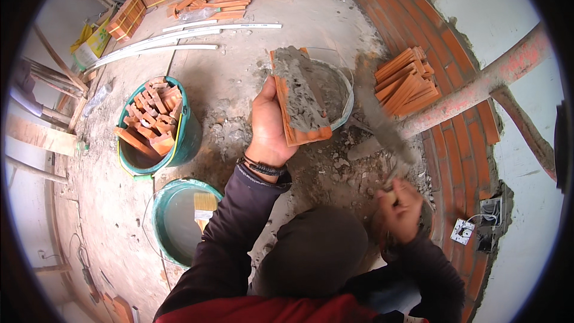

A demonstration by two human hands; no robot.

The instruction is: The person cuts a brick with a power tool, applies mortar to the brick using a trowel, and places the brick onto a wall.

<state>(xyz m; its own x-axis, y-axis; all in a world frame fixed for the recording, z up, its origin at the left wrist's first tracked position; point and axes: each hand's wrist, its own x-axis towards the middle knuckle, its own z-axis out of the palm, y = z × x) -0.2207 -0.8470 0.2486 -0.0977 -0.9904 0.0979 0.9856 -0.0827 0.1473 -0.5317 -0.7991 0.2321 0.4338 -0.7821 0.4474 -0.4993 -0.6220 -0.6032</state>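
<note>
My left hand [268, 122] grips an orange brick tile [308, 137] by its left edge, holding it up in front of me. A thick, rough layer of grey mortar [301, 93] covers most of the tile's face. On the right, my right hand [402, 210] is closed around the handle of a trowel [388, 134], whose blade is smeared by motion and stands apart from the tile. Partly hidden behind the tile is a pale-rimmed bucket [348, 103] with grey mortar inside.
Left stand a green bucket [190, 137] of broken tile pieces and another bucket [156, 215] with cloudy liquid and a brush [205, 204]. A pole [472, 84] slants in front of the tiled wall [442, 54] and stacked tiles [406, 84]. White pipes [179, 34] lie farther back.
</note>
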